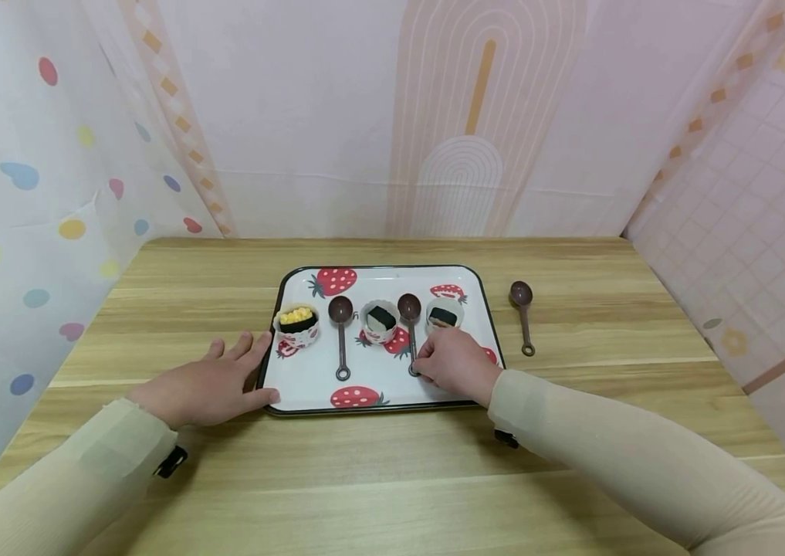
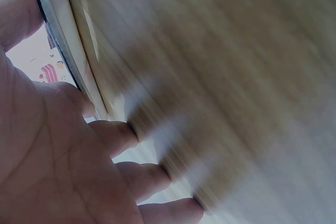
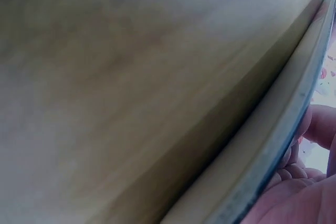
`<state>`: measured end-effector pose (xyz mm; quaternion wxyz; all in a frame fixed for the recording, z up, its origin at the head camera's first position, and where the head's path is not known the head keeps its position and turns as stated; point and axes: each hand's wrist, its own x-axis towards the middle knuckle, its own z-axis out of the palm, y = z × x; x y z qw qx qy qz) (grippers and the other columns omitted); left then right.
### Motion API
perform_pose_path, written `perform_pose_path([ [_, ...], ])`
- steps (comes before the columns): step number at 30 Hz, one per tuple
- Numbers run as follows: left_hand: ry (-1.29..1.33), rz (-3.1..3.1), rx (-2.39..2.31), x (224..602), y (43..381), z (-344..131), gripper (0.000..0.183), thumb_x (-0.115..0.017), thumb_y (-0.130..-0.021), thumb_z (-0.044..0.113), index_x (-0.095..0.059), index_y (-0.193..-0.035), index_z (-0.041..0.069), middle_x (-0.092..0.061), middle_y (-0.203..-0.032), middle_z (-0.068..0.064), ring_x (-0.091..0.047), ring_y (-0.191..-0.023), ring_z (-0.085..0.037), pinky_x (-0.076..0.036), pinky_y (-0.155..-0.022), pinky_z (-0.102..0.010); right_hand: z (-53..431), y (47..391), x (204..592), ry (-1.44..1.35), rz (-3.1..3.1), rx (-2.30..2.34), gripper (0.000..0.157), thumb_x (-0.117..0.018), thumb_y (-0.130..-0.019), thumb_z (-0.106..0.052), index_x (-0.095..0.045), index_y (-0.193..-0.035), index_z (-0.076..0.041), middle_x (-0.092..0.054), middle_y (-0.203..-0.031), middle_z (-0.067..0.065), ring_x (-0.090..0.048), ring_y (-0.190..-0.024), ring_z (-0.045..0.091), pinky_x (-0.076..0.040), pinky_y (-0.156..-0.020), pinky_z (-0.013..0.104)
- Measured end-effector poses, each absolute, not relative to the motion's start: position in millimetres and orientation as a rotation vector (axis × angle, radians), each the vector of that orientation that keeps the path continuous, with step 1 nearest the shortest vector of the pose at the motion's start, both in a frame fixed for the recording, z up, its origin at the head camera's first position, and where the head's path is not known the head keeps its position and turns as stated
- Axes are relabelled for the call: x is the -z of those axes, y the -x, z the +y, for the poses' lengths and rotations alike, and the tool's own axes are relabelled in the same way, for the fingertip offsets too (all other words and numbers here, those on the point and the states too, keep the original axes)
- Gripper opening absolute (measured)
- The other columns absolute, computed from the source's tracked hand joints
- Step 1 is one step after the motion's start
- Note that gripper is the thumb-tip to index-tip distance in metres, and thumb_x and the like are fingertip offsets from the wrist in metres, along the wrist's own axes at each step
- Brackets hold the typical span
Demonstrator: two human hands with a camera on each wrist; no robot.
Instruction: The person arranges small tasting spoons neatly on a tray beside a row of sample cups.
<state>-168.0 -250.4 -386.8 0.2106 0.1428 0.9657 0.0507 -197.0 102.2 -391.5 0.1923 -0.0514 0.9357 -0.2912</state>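
Observation:
A white tray (image 1: 309, 378) with a dark rim and strawberry prints lies on the table. My right hand (image 1: 458, 364) pinches the handle end of a brown scoop-like spoon (image 1: 409, 307) over the tray; in the right wrist view the hand (image 3: 299, 192) is partly behind the rim. My left hand (image 1: 214, 382) has its fingers spread beside the tray's left edge, its thumb over the near left corner. Another brown spoon (image 1: 341, 310) lies on the tray. Three paper cups hold sushi pieces: a yellow-topped one (image 1: 297, 318), a middle one (image 1: 381, 318) and a right one (image 1: 443, 316).
A third brown spoon (image 1: 522, 297) lies on the wooden table (image 1: 364, 486), right of the tray. Patterned curtains (image 1: 295, 116) hang behind the table and at both sides.

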Motion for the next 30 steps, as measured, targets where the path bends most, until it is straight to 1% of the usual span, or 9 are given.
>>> perform_pose_path([
  [4, -0.395, 2.68, -0.133, 387.0, 168.3, -250.4, 0.111, -0.048, -0.096, 0.08, -0.013, -0.169, 0.003, -0.016, -0.168, -0.039, -0.017, -0.144, -0.076, -0.037, -0.105, -0.081, 102.2, 194.3, 389.5, 0.127, 2.636, 0.824, 0.02, -0.077, -0.097, -0.025, -0.078, -0.08, -0.016, -0.062, -0.063, -0.001, -0.052, -0.058, 0.014, -0.038, -0.052, 0.025],
  [7, -0.396, 2.681, -0.132, 387.2, 168.3, -250.4, 0.111, -0.048, -0.096, 0.08, -0.012, -0.169, 0.003, -0.016, -0.168, -0.039, -0.017, -0.144, -0.076, -0.037, -0.106, -0.081, 103.4, 192.2, 387.3, 0.123, 2.664, 0.821, 0.016, -0.076, -0.097, -0.027, -0.079, -0.087, -0.016, -0.067, -0.073, 0.0, -0.055, -0.065, 0.015, -0.041, -0.055, 0.026],
  [9, -0.398, 2.684, -0.134, 387.6, 168.3, -250.6, 0.111, -0.048, -0.097, 0.079, -0.012, -0.169, 0.003, -0.016, -0.169, -0.039, -0.017, -0.144, -0.076, -0.037, -0.106, -0.081, 104.8, 190.7, 385.4, 0.141, 2.7, 0.81, 0.014, -0.076, -0.098, -0.028, -0.079, -0.093, -0.015, -0.071, -0.083, 0.0, -0.058, -0.068, 0.016, -0.043, -0.057, 0.026],
  [13, -0.399, 2.688, -0.139, 388.3, 168.5, -250.7, 0.11, -0.048, -0.097, 0.078, -0.012, -0.169, 0.003, -0.016, -0.169, -0.038, -0.016, -0.144, -0.076, -0.037, -0.106, -0.081, 107.6, 188.5, 379.8, 0.204, 2.779, 0.784, 0.017, -0.072, -0.1, -0.028, -0.078, -0.106, -0.013, -0.075, -0.094, 0.0, -0.062, -0.071, 0.014, -0.049, -0.063, 0.027],
  [15, -0.401, 2.689, -0.14, 388.3, 168.3, -250.8, 0.11, -0.049, -0.097, 0.078, -0.013, -0.169, 0.002, -0.016, -0.168, -0.039, -0.016, -0.144, -0.076, -0.037, -0.106, -0.081, 108.9, 187.6, 376.8, 0.236, 2.811, 0.791, 0.018, -0.071, -0.101, -0.028, -0.077, -0.11, -0.013, -0.075, -0.095, 0.0, -0.063, -0.075, 0.014, -0.051, -0.069, 0.029],
  [20, -0.403, 2.689, -0.141, 388.5, 168.0, -251.7, 0.111, -0.049, -0.097, 0.078, -0.013, -0.168, 0.002, -0.016, -0.168, -0.039, -0.016, -0.144, -0.076, -0.037, -0.106, -0.081, 111.9, 185.6, 370.4, 0.297, 2.875, 0.847, 0.016, -0.067, -0.103, -0.026, -0.076, -0.108, -0.013, -0.073, -0.091, -0.001, -0.061, -0.08, 0.017, -0.052, -0.076, 0.032],
  [26, -0.392, 2.683, -0.151, 387.9, 167.7, -250.8, 0.111, -0.049, -0.097, 0.078, -0.013, -0.169, 0.003, -0.016, -0.169, -0.038, -0.016, -0.144, -0.076, -0.036, -0.106, -0.081, 118.4, 188.0, 364.7, 0.424, 2.96, 0.899, 0.017, -0.063, -0.104, -0.023, -0.076, -0.106, -0.013, -0.074, -0.093, -0.001, -0.063, -0.081, 0.015, -0.054, -0.075, 0.031],
  [28, -0.39, 2.682, -0.148, 387.6, 167.7, -250.5, 0.111, -0.049, -0.096, 0.079, -0.013, -0.169, 0.003, -0.016, -0.169, -0.038, -0.016, -0.145, -0.076, -0.037, -0.106, -0.081, 121.0, 189.0, 362.0, 0.477, 3.005, 0.895, 0.018, -0.064, -0.104, -0.023, -0.077, -0.108, -0.012, -0.074, -0.097, 0.001, -0.064, -0.085, 0.017, -0.055, -0.077, 0.033],
  [30, -0.391, 2.681, -0.144, 387.4, 167.7, -250.3, 0.111, -0.049, -0.096, 0.079, -0.013, -0.169, 0.003, -0.016, -0.169, -0.038, -0.016, -0.145, -0.076, -0.037, -0.105, -0.081, 124.1, 190.4, 359.9, 0.521, 3.044, 0.875, 0.021, -0.064, -0.104, -0.024, -0.077, -0.113, -0.009, -0.075, -0.105, 0.005, -0.067, -0.094, 0.02, -0.057, -0.084, 0.037],
])
